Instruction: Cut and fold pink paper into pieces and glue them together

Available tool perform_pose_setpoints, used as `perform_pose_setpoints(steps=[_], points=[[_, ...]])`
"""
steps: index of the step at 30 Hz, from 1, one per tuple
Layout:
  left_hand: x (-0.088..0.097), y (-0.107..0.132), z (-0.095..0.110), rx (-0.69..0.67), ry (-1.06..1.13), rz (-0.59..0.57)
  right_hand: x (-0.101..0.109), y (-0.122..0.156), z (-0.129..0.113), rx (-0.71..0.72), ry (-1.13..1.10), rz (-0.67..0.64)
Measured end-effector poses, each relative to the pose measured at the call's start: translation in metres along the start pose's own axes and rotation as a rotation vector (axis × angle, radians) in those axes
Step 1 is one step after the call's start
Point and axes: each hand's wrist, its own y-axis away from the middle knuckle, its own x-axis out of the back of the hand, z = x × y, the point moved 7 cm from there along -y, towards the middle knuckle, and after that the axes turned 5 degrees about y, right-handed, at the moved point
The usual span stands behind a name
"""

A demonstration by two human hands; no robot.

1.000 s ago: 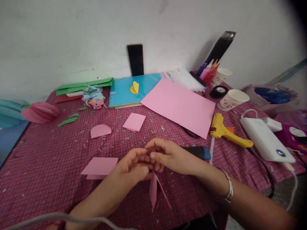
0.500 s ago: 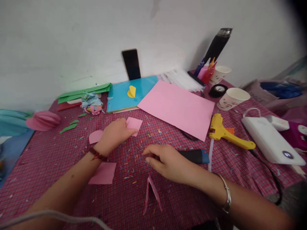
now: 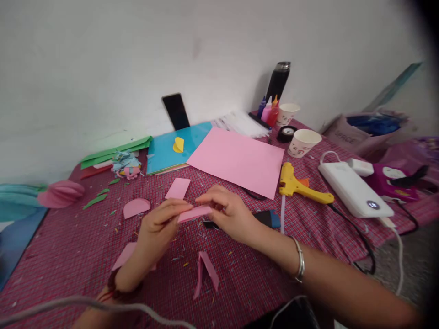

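Observation:
Both hands meet over the middle of the red checked tablecloth (image 3: 260, 283). My left hand (image 3: 159, 226) pinches the left end of a small folded pink paper piece (image 3: 195, 213). My right hand (image 3: 226, 212) grips its right end, fingers curled over it. In front of the hands a folded pink paper (image 3: 205, 273) stands like a tent. Another pink square (image 3: 177, 188) lies just beyond the hands. A pink semicircle (image 3: 136, 207) lies to the left, and a pink piece (image 3: 124, 256) shows under my left forearm.
A big pink sheet (image 3: 236, 160), blue paper (image 3: 168, 148) with a yellow cut-out and green sheets (image 3: 113, 151) lie at the back. A yellow glue gun (image 3: 298, 187), white power bank (image 3: 353, 189), paper cups (image 3: 302, 142), tape roll, bottles and a phone (image 3: 175, 111) stand right and behind. A black-and-blue tool (image 3: 265, 218) lies by my right hand.
My left hand picked a pink piece up from the far table and brought it back to the middle. My right hand rose off the table to take its other end.

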Motion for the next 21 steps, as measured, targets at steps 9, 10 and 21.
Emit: perform_pose_setpoints(steps=[9, 10, 21], points=[[-0.042, 0.019, -0.022, 0.477, 0.946, -0.064, -0.004, 0.005, -0.01, 0.066, 0.357, 0.003], [-0.042, 0.02, -0.021, 0.51, 0.974, -0.046, -0.006, 0.005, -0.011, 0.07, 0.388, -0.014], [-0.042, 0.026, -0.029, 0.614, 1.081, -0.044, -0.022, 0.01, -0.01, 0.047, 0.232, -0.164]])
